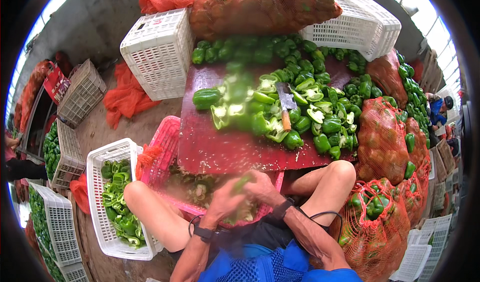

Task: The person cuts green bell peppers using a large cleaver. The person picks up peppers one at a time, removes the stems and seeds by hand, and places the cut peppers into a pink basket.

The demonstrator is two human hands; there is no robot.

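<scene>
My left hand (226, 202) and my right hand (263, 188) meet over a pink basket (165, 147) between my knees. Both are closed around a green bell pepper piece (242, 183), smeared by motion. Pale pepper cores and scraps (202, 189) lie in the basket below. Just beyond my hands, the red board (230, 154) carries whole and halved green bell peppers (331, 124). A knife with a wide blade and wooden handle (286, 121) rests on the cut peppers. Nearer the board's left side, several halves (232, 107) show up blurred.
A white crate (92, 197) with cut peppers stands by my left knee. Red mesh sacks (376, 227) crowd my right side. Behind the board are a full sack (260, 12) and white crates (157, 52). A person in blue (439, 109) is at the far right.
</scene>
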